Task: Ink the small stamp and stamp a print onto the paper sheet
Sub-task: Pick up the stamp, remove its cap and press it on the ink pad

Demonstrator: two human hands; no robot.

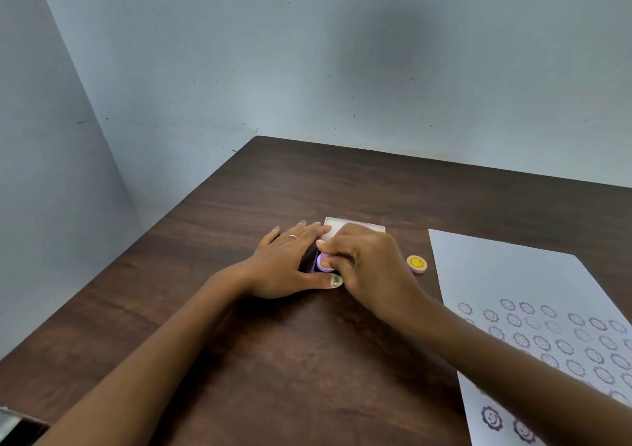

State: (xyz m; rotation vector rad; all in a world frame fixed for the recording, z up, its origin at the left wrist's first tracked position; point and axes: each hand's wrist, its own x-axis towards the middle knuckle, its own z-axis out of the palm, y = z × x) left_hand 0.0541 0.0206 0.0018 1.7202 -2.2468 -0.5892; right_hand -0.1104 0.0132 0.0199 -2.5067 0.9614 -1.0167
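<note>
A small round lilac stamp [323, 262] rests face down on a dark purple ink pad [313, 265], whose white lid [355, 224] stands open behind it. My right hand [367, 265] pinches the stamp from above. My left hand [289, 263] lies flat against the pad's left side, thumb along its near edge. The white paper sheet [506, 274] lies to the right, its near half covered with several flower-shaped smiley prints [492, 418].
A lilac cap with a yellow smiley sticker [417, 263] lies between the ink pad and the sheet. The dark wooden table [273, 360] stands in a corner of pale blue walls; its left edge runs diagonally.
</note>
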